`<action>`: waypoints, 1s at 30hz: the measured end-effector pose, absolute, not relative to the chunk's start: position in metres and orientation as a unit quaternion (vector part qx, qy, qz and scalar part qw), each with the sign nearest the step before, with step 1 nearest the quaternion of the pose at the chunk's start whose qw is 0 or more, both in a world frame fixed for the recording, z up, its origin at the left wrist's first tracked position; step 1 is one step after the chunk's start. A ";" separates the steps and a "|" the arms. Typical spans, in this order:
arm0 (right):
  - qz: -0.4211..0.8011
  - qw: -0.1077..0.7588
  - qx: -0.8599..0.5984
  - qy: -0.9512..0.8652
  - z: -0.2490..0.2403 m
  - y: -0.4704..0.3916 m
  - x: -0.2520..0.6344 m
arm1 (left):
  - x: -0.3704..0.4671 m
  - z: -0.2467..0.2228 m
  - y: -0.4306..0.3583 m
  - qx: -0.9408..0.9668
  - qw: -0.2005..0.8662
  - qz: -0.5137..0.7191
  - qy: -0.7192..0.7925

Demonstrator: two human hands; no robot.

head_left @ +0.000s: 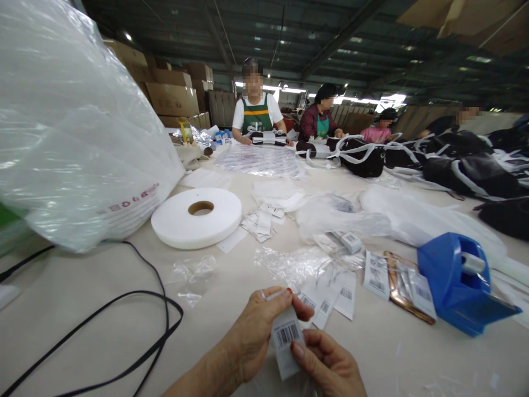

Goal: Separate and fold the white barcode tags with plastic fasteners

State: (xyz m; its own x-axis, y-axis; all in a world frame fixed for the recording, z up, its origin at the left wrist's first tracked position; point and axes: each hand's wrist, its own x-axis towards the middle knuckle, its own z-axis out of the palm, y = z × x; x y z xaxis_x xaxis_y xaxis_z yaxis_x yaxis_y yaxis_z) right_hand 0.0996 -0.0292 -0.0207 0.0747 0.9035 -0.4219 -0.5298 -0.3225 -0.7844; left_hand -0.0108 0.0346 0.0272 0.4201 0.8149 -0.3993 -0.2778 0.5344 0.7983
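A white barcode label (pixel 286 337) is held between both hands, low in the middle of the head view. My left hand (pixel 258 325) pinches its upper end between thumb and fingers. With thumb and bent fingers, my right hand (pixel 328 361) grips its lower right edge. Just beyond my hands, several more barcode labels (pixel 346 293) lie fanned out on the table. Crumpled clear plastic (pixel 289 262) is behind them. To the right, further labels (pixel 377 274) rest beside and on a flat gold-edged object (pixel 399 286).
A blue tape dispenser (pixel 452 281) stands at right. A white roll (pixel 196 218), a large plastic bag (pixel 82 127) and black cords (pixel 165 298) are at left. Across the table (pixel 215 331), several people work near black items with white straps (pixel 361 157).
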 end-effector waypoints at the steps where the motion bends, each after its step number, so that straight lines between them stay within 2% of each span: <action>1: 0.654 0.545 -0.488 -0.196 -0.021 -0.029 0.100 | -0.012 0.027 0.036 0.329 0.775 0.352 0.408; 7: 0.637 0.533 -0.519 -0.199 -0.019 -0.031 0.103 | -0.011 0.023 0.035 0.328 0.783 0.335 0.410; 13: 0.603 0.588 -0.513 -0.168 -0.016 -0.025 0.103 | -0.002 0.017 0.024 0.283 0.806 0.335 0.397; 17: 0.635 0.589 -0.488 -0.110 -0.017 -0.023 0.104 | 0.001 0.013 0.023 0.233 0.818 0.328 0.412; 30: 0.625 0.596 -0.491 -0.116 -0.020 -0.022 0.099 | -0.004 0.007 0.026 0.285 0.800 0.361 0.385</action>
